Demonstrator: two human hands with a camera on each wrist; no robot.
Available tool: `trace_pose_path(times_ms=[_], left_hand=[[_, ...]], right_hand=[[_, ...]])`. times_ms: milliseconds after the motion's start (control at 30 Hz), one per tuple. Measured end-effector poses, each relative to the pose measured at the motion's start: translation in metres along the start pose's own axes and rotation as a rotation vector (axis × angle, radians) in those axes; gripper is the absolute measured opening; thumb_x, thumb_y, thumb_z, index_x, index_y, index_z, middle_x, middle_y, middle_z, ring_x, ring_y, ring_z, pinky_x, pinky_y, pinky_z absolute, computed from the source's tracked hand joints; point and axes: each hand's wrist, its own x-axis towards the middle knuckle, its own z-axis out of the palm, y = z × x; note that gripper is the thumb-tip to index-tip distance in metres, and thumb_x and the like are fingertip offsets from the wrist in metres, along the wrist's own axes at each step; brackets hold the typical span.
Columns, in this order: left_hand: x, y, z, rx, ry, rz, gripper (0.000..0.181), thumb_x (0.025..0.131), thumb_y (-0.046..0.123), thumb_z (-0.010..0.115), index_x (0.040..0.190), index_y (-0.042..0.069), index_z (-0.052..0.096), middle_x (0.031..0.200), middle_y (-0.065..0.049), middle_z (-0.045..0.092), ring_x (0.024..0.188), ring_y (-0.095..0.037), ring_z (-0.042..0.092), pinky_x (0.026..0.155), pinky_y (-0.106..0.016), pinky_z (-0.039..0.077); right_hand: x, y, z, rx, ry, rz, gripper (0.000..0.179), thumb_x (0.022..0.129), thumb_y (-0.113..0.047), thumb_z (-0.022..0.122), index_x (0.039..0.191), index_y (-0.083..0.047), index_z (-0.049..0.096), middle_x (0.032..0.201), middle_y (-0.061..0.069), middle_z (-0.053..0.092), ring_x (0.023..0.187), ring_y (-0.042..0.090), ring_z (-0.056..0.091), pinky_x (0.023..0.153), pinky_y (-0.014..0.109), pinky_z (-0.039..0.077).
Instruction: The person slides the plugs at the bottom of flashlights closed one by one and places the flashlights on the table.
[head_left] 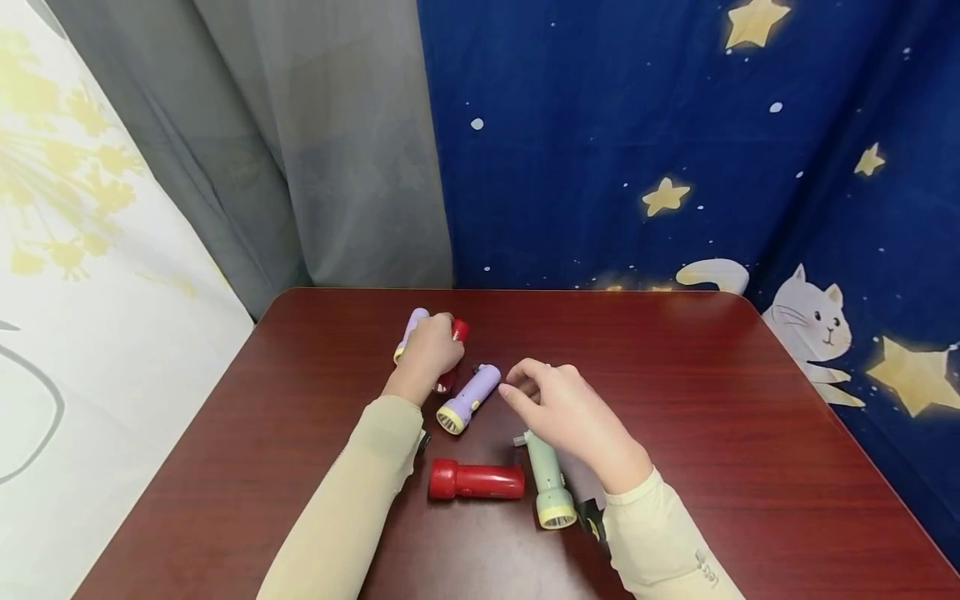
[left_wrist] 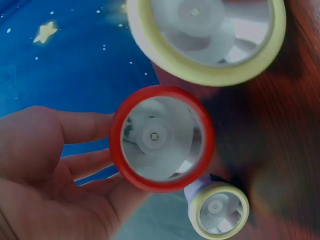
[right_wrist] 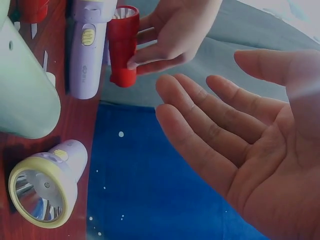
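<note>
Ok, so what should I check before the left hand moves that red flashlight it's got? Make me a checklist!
1. Left hand has a hold: ok, its fingers are around the red flashlight.
2. Right hand free: ok, its fingers hold nothing.
3. Room around it: not ok, one purple flashlight lies close on its left, another purple flashlight close on its right.
4. Light switched off: ok, the bulb looks unlit.
5. Lifted off the table: cannot tell.
6. Other red flashlight untouched: ok, it lies nearer you.
</note>
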Motion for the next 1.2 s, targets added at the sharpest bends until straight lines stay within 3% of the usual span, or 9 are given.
trace_pose_path(times_ms=[233,500,700,867,1000,1200], left_hand=[[0.005,-0.002,0.007,0.041,-0.037,0.005,0.038,0.093,0.011,0.066,0.129,0.001,0.066,0.112,-0.021,0.072,0.092,-0.032,0.069,0.082,-0.042,0.062],[0.006,-0.004,0.013,0.082,-0.036,0.008,0.016,0.093,0.01,0.068,0.105,0.0,0.071,0.101,-0.02,0.073,0.083,-0.03,0.069,0.076,-0.041,0.06],[0.007,-0.007,0.016,0.095,-0.056,-0.015,0.019,0.095,0.012,0.069,0.109,0.0,0.071,0.103,-0.02,0.073,0.081,-0.028,0.069,0.074,-0.038,0.06],[0.005,-0.008,0.014,0.134,-0.046,-0.02,0.023,0.096,0.016,0.071,0.112,0.0,0.071,0.107,-0.02,0.075,0.083,-0.029,0.07,0.079,-0.043,0.062],[-0.002,-0.004,0.007,0.187,-0.053,0.003,0.025,0.094,0.019,0.074,0.112,0.002,0.07,0.107,-0.018,0.075,0.083,-0.029,0.07,0.08,-0.046,0.062],[-0.026,-0.001,0.003,0.317,-0.154,0.055,0.023,0.092,0.019,0.075,0.111,0.006,0.073,0.11,-0.017,0.074,0.088,-0.027,0.066,0.074,-0.045,0.058]], right_hand=[[0.0,0.001,0.002,-0.019,-0.009,-0.014,0.017,0.103,-0.03,0.068,0.113,-0.018,0.075,0.1,-0.004,0.079,0.093,0.008,0.074,0.087,0.036,0.061],[0.001,0.002,0.004,-0.033,-0.021,-0.025,0.017,0.103,-0.031,0.068,0.112,-0.018,0.075,0.099,-0.004,0.08,0.09,0.006,0.074,0.085,0.034,0.061],[0.001,0.0,0.005,-0.06,-0.032,-0.002,0.018,0.103,-0.032,0.069,0.113,-0.019,0.075,0.1,-0.005,0.08,0.09,0.006,0.073,0.086,0.036,0.061],[0.001,-0.001,0.005,-0.088,-0.041,0.008,0.018,0.102,-0.032,0.07,0.113,-0.018,0.076,0.1,-0.005,0.079,0.091,0.007,0.073,0.087,0.036,0.061],[0.001,0.0,0.005,-0.135,-0.059,0.011,0.023,0.102,-0.032,0.07,0.116,-0.015,0.076,0.101,-0.003,0.079,0.089,0.008,0.071,0.086,0.037,0.061],[0.002,0.006,0.007,-0.227,-0.087,0.026,0.027,0.102,-0.034,0.07,0.118,-0.013,0.077,0.102,0.0,0.079,0.081,0.009,0.068,0.085,0.04,0.061]])
